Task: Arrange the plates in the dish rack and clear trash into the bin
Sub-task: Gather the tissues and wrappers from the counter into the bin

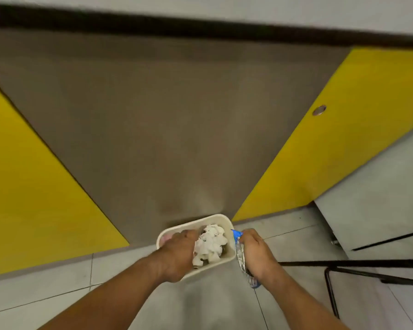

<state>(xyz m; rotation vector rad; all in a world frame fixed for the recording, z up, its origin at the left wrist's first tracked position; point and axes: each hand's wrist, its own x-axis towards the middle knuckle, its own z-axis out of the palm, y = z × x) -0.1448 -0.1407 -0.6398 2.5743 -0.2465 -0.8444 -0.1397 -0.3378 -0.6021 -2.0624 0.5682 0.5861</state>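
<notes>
Head view: looks steeply down at a tiled floor (pixel 57 289) where a cream bin (pixel 221 217) stands against a brown cabinet front (pixel 165 127). Beyond both hands, meets that front as a hard stop right behind the bin's far rim, with yellow panels (pixel 34 198) flanking it left of the left hand and right of the right hand. Finds black metal legs (pixel 329 294) low over the floor just right of the right hand, narrowing the room there. Leaves open tiles left of the left hand and nearer the body.

Hangs the left hand (pixel 179 253) over the bin's near left part, knuckles up, fingers curled downward. Cannot tell whether anything sits in that grasp. Shows crumpled white paper (pixel 210 244) inside the bin just right of that hand, close against its fingers, and something pink (pixel 164 239) in the bin at the hand's far left.

Grips a blue and silver wrapper (pixel 241 257) in the right hand (pixel 255 252), fingers wrapped around it. Keeps hand and wrapper just outside the bin's right wall, wrapper close beside the rim.
</notes>
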